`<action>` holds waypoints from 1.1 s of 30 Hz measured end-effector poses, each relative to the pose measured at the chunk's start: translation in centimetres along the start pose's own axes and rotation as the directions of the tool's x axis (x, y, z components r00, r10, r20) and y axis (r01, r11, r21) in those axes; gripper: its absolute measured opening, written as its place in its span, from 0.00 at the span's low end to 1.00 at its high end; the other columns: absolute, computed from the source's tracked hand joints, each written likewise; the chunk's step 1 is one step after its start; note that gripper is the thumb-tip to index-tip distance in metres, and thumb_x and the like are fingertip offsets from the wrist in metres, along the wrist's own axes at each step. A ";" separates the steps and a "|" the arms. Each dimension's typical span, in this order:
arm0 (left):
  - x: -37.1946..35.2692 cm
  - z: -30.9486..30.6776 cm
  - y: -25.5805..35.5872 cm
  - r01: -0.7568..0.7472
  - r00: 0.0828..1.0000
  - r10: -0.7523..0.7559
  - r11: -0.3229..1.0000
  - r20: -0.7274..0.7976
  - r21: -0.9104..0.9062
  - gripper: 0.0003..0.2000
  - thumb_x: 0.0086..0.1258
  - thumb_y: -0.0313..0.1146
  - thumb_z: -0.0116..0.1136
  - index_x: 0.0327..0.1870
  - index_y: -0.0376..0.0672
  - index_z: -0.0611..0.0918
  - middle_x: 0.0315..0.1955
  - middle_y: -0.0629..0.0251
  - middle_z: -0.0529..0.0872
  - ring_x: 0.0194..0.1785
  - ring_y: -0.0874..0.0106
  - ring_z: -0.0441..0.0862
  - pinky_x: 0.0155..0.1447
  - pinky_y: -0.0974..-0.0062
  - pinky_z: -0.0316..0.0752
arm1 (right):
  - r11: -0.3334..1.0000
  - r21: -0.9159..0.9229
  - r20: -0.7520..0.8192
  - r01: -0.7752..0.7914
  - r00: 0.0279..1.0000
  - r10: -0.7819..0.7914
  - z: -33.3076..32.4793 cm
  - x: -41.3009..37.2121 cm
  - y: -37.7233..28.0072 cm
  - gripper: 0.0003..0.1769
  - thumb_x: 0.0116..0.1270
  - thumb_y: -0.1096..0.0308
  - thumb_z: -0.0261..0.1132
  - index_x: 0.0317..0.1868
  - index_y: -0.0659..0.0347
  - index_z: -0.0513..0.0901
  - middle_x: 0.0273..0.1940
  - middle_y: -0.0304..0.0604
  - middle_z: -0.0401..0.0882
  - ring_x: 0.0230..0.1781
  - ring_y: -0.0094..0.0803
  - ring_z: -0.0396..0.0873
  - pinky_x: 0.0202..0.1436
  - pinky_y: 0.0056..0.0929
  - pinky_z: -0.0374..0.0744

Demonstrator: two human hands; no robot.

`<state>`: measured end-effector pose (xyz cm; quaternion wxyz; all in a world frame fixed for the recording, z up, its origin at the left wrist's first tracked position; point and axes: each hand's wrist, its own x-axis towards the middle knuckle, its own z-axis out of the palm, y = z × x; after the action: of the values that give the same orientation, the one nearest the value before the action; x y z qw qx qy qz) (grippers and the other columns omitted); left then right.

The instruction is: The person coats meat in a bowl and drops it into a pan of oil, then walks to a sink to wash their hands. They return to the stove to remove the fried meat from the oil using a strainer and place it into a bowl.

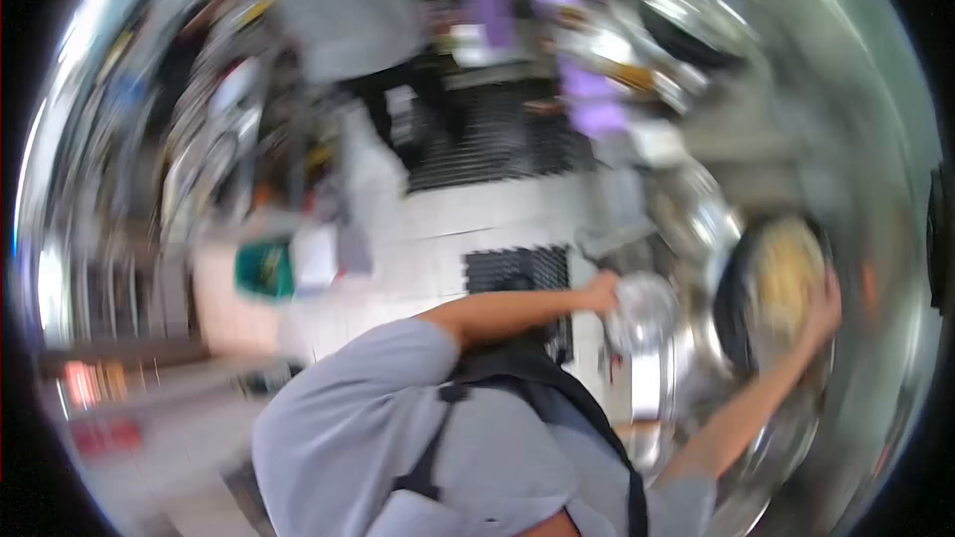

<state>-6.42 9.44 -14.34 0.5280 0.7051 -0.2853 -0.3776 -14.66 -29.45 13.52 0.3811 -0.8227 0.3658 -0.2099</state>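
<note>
My left hand is closed on the edge of a clear, round bowl-like container, whose contents are too blurred to make out. To its right, my right hand grips the right edge of a container of pale yellow food. This container sits in or over a dark round pan. Motion blur hides the fingertips and the exact contact.
Metal bowls and a large dark pan line the counter on the right. Another person in grey stands at the top. A green bin, black floor mats and shelves are also visible.
</note>
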 end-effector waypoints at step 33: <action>-72.2 -42.6 -14.7 -0.756 -0.228 -0.687 0.572 -0.690 -0.319 0.09 0.69 0.23 0.56 0.48 0.32 0.78 0.34 0.54 0.87 0.33 0.66 0.88 0.33 0.75 0.83 | 0.962 0.254 0.831 -0.099 -0.486 -0.270 90.2 -66.5 -51.1 0.15 0.74 0.60 0.65 0.42 0.67 0.81 0.33 0.45 0.83 0.28 0.30 0.81 0.28 0.29 0.79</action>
<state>-10.70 93.97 -5.04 0.7839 0.3342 0.4391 0.2847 21.38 86.48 -7.06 0.5728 -0.5781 -0.2392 0.5296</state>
